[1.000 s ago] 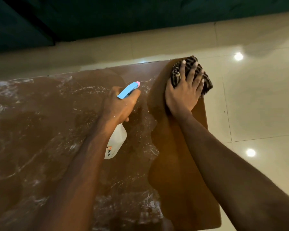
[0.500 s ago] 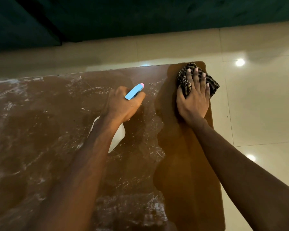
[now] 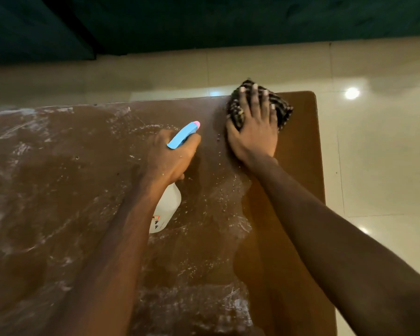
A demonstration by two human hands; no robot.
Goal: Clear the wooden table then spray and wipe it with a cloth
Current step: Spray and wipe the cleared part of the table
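Observation:
The wooden table (image 3: 298, 166) fills most of the view; its left and middle are wet and streaked with spray, and a strip along the right edge looks wiped. My left hand (image 3: 172, 156) grips a white spray bottle (image 3: 166, 209) with a blue head and pink nozzle tip pointing toward the far edge. My right hand (image 3: 255, 132) presses flat, fingers spread, on a dark striped cloth (image 3: 283, 111) at the far edge near the right corner.
Glossy cream floor tiles (image 3: 378, 151) lie to the right of and beyond the table, with light reflections. A dark green wall or furniture (image 3: 204, 23) stands along the far side.
My right hand has slid the cloth leftward along the far edge, away from the right corner. The left hand with the bottle stays about mid-table.

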